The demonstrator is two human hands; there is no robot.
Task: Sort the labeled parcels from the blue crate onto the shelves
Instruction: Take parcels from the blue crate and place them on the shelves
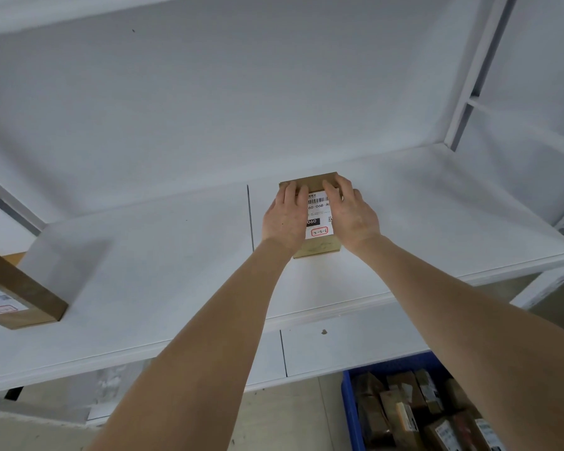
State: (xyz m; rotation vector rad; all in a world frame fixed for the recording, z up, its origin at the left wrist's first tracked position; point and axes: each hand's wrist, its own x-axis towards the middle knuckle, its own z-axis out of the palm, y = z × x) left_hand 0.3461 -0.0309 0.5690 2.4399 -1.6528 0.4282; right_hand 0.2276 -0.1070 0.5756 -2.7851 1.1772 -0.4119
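A small brown cardboard parcel (318, 222) with a white label marked "3-3-6" in a red box lies flat on the white shelf (176, 255), right of a thin divider line. My left hand (284, 219) lies over its left side and my right hand (352, 213) over its right side, fingers reaching to its far edge. Whether the fingers curl over the edges is unclear. The blue crate (349, 411) stands on the floor at the lower right, holding several labeled brown parcels.
Another brown parcel (17, 291) with a label sits at the shelf's left front edge. A white upright post (476, 76) rises at the back right. A lower shelf (339, 349) shows beneath. The wall behind is plain white.
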